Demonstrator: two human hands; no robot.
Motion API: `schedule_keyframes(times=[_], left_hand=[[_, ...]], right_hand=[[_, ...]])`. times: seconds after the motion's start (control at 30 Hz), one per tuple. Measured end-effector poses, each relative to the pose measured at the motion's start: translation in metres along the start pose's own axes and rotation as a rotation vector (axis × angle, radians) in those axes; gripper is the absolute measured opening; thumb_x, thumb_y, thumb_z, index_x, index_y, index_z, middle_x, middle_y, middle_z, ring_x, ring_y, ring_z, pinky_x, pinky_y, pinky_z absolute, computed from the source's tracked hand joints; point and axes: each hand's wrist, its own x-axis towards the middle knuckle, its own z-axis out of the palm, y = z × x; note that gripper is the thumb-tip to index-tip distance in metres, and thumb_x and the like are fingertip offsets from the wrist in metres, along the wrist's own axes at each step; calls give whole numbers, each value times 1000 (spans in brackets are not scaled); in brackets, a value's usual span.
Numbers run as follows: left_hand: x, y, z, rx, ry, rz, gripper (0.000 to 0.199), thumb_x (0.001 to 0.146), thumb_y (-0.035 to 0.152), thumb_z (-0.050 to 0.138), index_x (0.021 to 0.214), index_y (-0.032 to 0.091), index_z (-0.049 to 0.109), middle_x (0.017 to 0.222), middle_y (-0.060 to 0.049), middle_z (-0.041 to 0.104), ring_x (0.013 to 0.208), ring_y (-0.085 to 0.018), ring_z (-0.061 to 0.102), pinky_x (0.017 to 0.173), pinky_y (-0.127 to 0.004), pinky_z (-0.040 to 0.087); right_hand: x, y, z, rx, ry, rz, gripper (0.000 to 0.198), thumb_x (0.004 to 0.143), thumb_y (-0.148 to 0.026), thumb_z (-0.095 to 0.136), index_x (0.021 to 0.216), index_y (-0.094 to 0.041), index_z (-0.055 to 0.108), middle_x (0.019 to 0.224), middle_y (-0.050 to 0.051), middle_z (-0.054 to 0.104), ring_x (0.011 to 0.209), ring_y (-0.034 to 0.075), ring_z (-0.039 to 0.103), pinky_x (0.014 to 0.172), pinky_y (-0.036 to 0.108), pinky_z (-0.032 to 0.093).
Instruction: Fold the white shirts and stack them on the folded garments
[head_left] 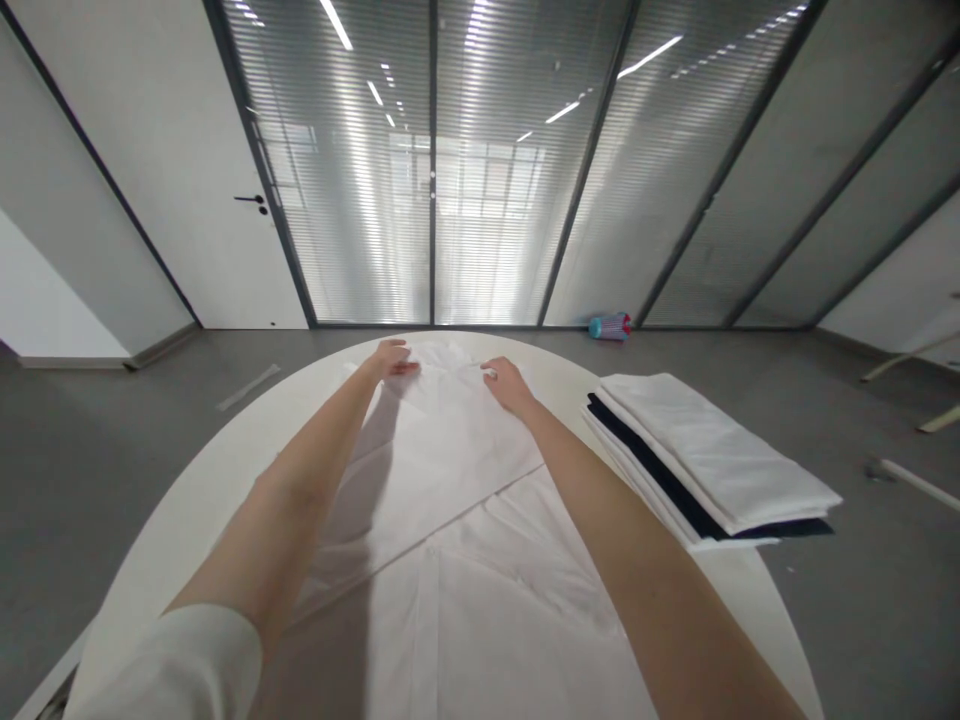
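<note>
I see a round white table (187, 520); along its middle lies a white garment (450, 450), reaching from near side to far side. At right sits a folded cloth stack (720, 460), white and dark. At the garment's far end are the left hand (394, 360) and right hand (508, 385), fingers bent; whether they pinch it, I cannot tell.

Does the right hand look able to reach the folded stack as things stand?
Probably yes: the folded stack lies beside the right forearm with nothing visible in between, though the right hand is at the spread white cloth.
</note>
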Motion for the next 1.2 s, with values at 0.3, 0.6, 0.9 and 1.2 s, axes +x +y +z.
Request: schedule_keyframes(times=[0.3,0.6,0.9,1.2], left_hand=[[23,-2,1,-66,42,84,75,72,7,72,141,15,43,66,4,61,67,-20,71,67,-37,62],[7,-6,1,-1,54,362,20,63,20,78,77,12,68,76,-3,67,80,-18,65,73,-29,57],[-41,-36,-42,815,-147,804,15,78,30,71,89,24,79,113,-10,63,100,-20,62,94,-36,52],[-59,-32,0,1130,276,913,32,97,30,47,108,17,74,125,-14,65,123,-29,54,109,-48,39]], right_hand=[[72,-26,47,382,-32,249,73,87,-9,60,154,-8,31,109,15,70,74,14,72,67,24,59],[68,-29,43,372,42,173,55,75,-9,57,129,-12,61,100,7,72,79,16,69,74,29,57],[2,-1,11,-274,-72,-253,26,83,-8,53,92,-19,75,110,6,70,110,20,60,102,32,43],[0,-62,28,-407,50,-330,39,102,-23,33,127,-17,64,134,12,62,126,23,54,110,36,37]])
